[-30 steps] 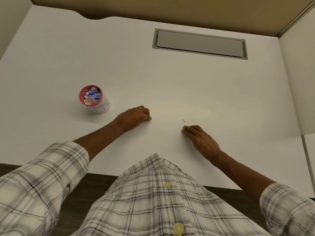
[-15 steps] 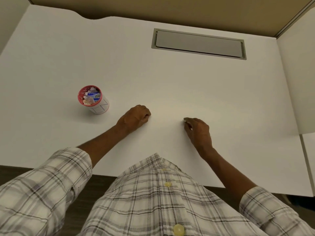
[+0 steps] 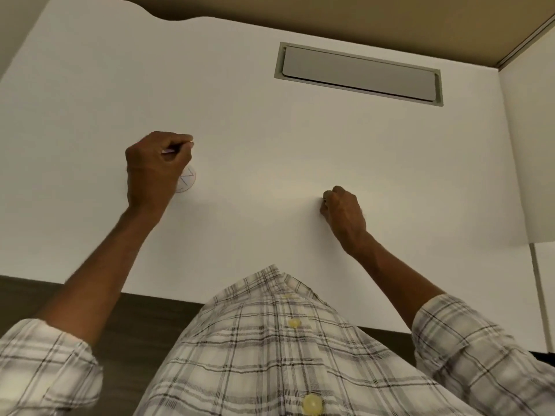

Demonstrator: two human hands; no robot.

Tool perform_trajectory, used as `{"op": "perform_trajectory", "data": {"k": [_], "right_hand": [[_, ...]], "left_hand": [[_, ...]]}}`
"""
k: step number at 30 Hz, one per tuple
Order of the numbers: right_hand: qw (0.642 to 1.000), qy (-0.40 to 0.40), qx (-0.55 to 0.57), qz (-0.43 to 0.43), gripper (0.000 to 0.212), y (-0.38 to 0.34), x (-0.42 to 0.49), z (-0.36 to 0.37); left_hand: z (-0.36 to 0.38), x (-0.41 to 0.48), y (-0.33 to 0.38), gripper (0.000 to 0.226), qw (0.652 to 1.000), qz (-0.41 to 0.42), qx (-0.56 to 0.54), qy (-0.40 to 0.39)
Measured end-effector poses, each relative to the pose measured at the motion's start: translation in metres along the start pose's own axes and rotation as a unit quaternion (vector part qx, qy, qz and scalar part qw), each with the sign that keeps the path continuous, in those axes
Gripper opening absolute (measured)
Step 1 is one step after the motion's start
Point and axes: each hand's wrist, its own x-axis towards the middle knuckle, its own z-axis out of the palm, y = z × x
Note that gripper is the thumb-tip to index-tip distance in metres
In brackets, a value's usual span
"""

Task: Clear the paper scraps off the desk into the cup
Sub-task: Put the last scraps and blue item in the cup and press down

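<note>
My left hand hovers above the cup, fingers pinched shut on a small pale paper scrap. The hand hides the cup's mouth, so only a bit of its white side with blue lines shows. My right hand rests on the white desk to the right, curled shut at the spot where a tiny scrap lay. That scrap is hidden inside the fingers. I see no loose scraps on the desk.
A grey cable hatch is set into the desk at the back right. A white side panel stands along the right edge. The desk's front edge runs just before my plaid shirt.
My left hand has lifted off the desk and moved left and forward over the cup. My right hand has curled shut over the tiny scrap, which is gone from the desk.
</note>
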Motion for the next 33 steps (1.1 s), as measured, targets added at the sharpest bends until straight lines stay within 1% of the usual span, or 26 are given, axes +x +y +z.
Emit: {"op": "perform_trajectory", "data": {"k": [2,4,5,7,8,10,11,13,18,21,25,29,33], "right_hand": [[1.0,0.007,0.022,0.004,0.017,0.002,0.004,-0.003],[0.997,0.023,0.072,0.02,0.021,-0.001,0.008,-0.007],[0.991,0.034,0.125,0.031,0.024,-0.008,0.01,-0.01],[0.966,0.035,0.251,0.054,0.035,-0.027,0.014,-0.017],[0.955,0.025,0.292,0.052,0.036,-0.042,0.016,-0.021],[0.944,0.008,0.33,0.03,0.026,-0.075,0.021,-0.029],[0.939,0.008,0.343,0.012,0.022,-0.093,0.024,-0.035],[0.928,0.013,0.371,-0.027,0.022,-0.13,0.03,-0.046],[0.919,0.026,0.369,-0.136,0.016,-0.217,0.046,-0.064],[0.926,0.026,0.339,-0.166,0.016,-0.256,0.057,-0.065],[0.943,0.009,0.285,-0.173,0.022,-0.287,0.069,-0.059],[0.956,-0.032,0.238,-0.167,0.03,-0.299,0.074,-0.052],[0.961,-0.043,0.233,-0.145,0.039,-0.301,0.072,-0.05]], "left_hand": [[-0.015,0.009,-0.012,0.018,0.999,-0.006,0.051,-0.016],[-0.024,0.015,-0.025,0.022,0.991,-0.008,0.117,-0.059],[-0.027,0.017,-0.032,0.023,0.985,-0.009,0.148,-0.088],[-0.027,0.019,-0.04,0.025,0.972,-0.008,0.187,-0.145],[-0.028,0.02,-0.043,0.026,0.964,-0.006,0.206,-0.168],[-0.026,0.022,-0.046,0.026,0.95,-0.002,0.236,-0.205],[-0.026,0.023,-0.046,0.025,0.947,-0.005,0.239,-0.217],[-0.026,0.026,-0.046,0.025,0.946,-0.017,0.23,-0.228],[-0.037,0.033,-0.045,0.029,0.957,-0.047,0.18,-0.225],[-0.046,0.034,-0.043,0.031,0.964,-0.045,0.156,-0.212],[-0.059,0.037,-0.048,0.027,0.975,-0.02,0.142,-0.169],[-0.068,0.038,-0.057,0.025,0.982,-0.028,0.118,-0.144],[-0.072,0.041,-0.062,0.025,0.985,-0.023,0.104,-0.136]]}}
